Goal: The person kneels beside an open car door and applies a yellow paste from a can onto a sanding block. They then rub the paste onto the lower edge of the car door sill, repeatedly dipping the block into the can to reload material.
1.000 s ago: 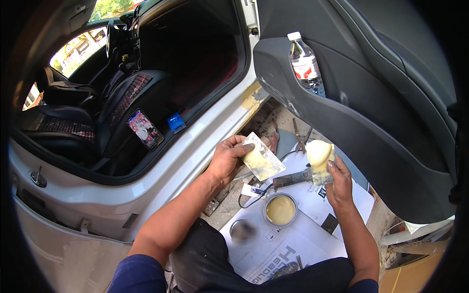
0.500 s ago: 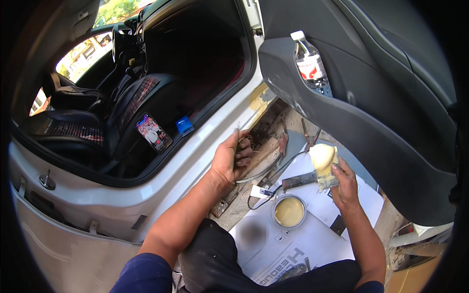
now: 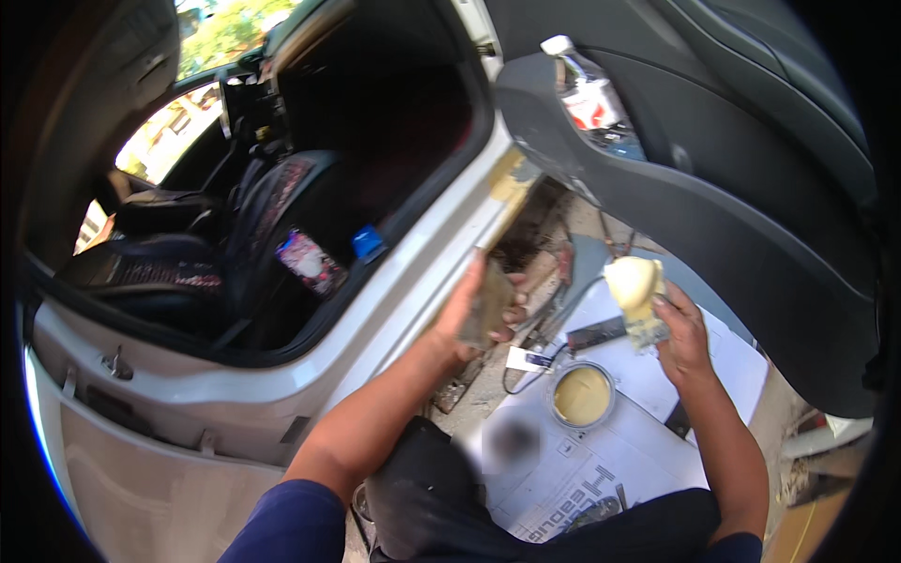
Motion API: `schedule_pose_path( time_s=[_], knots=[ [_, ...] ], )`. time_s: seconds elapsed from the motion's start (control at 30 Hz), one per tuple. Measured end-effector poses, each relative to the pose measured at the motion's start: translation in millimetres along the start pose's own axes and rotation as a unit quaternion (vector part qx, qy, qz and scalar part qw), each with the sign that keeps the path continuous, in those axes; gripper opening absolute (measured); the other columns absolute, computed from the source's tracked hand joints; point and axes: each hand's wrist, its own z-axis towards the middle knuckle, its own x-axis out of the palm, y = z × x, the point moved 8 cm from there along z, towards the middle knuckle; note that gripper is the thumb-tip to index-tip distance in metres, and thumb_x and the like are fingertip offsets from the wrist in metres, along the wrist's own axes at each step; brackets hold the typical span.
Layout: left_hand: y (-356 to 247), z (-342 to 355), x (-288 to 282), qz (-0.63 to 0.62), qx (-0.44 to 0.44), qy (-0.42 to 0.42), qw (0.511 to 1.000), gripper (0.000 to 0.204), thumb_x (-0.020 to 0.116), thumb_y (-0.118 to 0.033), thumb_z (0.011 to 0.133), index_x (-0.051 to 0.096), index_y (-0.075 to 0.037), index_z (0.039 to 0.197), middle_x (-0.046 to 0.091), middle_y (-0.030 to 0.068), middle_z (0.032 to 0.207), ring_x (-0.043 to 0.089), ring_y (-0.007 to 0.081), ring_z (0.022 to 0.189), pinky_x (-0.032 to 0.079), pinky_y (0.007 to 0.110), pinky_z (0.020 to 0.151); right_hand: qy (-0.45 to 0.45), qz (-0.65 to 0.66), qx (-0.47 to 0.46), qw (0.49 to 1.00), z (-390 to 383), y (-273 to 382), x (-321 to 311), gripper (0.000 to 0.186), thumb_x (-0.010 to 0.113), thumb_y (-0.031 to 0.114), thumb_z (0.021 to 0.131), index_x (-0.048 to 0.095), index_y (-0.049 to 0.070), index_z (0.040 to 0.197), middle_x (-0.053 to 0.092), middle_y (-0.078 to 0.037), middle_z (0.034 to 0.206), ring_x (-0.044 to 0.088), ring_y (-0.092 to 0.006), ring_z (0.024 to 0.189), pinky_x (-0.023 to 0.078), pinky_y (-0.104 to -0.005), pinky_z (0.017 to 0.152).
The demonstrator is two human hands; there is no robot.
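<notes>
In my right hand (image 3: 683, 340) is a putty spreader (image 3: 646, 330), gripped at its lower part between thumb and fingers. A thick lump of cream-yellow putty (image 3: 633, 281) sits on its upper part. My left hand (image 3: 458, 314) is closed on a flat grey-green piece (image 3: 488, 308) that looks like a second spreader, beside the car's white door sill (image 3: 413, 267). Between and below my hands stands an open round tin (image 3: 583, 395) with cream putty inside. Farther up the sill is a yellowish putty patch (image 3: 512, 180).
White printed cardboard (image 3: 563, 483) lies under the tin, with a black-handled tool (image 3: 597, 332) and cable beside it. The open car door (image 3: 713, 216) rises at right, a water bottle (image 3: 591, 98) in its pocket. A phone (image 3: 310, 261) and blue packet (image 3: 368, 244) lie inside the car.
My left hand has turned, and the flat face of the grey-green piece now shows in it. My right hand still holds the putty-loaded spreader. The whole view has shifted slightly.
</notes>
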Motion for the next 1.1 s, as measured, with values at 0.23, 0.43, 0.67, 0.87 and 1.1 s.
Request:
schedule_pose_path(
  time_s=[0.23, 0.43, 0.67, 0.87, 1.1],
  knots=[
    [31, 17, -15, 0.041, -0.049, 0.048, 0.997, 0.059, 0.065, -0.032, 0.108, 0.046, -0.002, 0.155, 0.063, 0.0198, 0.144, 0.068, 0.0282, 0.121, 0.062, 0.045, 0.092, -0.009, 0.041, -0.003, 0.999, 2, -6, -13, 0.046, 0.057, 0.004, 0.109, 0.057, -0.005, 0.155, 0.071, -0.014, 0.139, 0.072, -0.0225, 0.122, 0.056, -0.0369, 0.108],
    [37, 16, -31, 0.171, -0.055, -0.062, 0.982, 0.032, 0.058, -0.016, 0.113, 0.07, 0.007, 0.133, 0.08, 0.0166, 0.11, 0.081, 0.0269, 0.094, 0.067, 0.041, 0.089, -0.013, 0.041, 0.0, 0.999, 4, -6, -16, 0.048, 0.057, 0.005, 0.11, 0.055, -0.005, 0.157, 0.07, -0.015, 0.142, 0.071, -0.024, 0.127, 0.056, -0.0391, 0.11],
    [17, 18, -31, 0.334, 0.04, -0.108, 0.936, 0.021, 0.077, -0.013, 0.103, 0.076, 0.003, 0.115, 0.079, 0.0094, 0.099, 0.075, 0.0164, 0.085, 0.063, 0.034, 0.078, -0.003, 0.031, -0.006, 1.0, 5, 1, -11, 0.049, 0.057, 0.007, 0.11, 0.053, -0.005, 0.158, 0.069, -0.016, 0.142, 0.07, -0.0245, 0.127, 0.056, -0.0387, 0.11],
    [16, 18, -26, 0.461, 0.048, -0.127, 0.877, 0.042, 0.095, -0.019, 0.086, 0.073, 0.002, 0.116, 0.078, 0.0099, 0.103, 0.072, 0.0164, 0.092, 0.059, 0.033, 0.083, 0.004, 0.023, -0.004, 1.0, 3, 1, -6, 0.048, 0.055, 0.007, 0.111, 0.053, -0.005, 0.158, 0.069, -0.015, 0.142, 0.07, -0.0237, 0.126, 0.056, -0.038, 0.109],
    [19, 15, -4, 0.592, 0.081, -0.067, 0.799, 0.037, 0.084, -0.017, 0.093, 0.074, 0.002, 0.124, 0.078, 0.0099, 0.106, 0.072, 0.0177, 0.096, 0.059, 0.036, 0.088, -0.005, 0.022, -0.001, 1.0, 5, -4, -11, 0.048, 0.056, 0.007, 0.11, 0.055, -0.005, 0.157, 0.07, -0.014, 0.141, 0.071, -0.0229, 0.125, 0.055, -0.0374, 0.109]
  ],
)
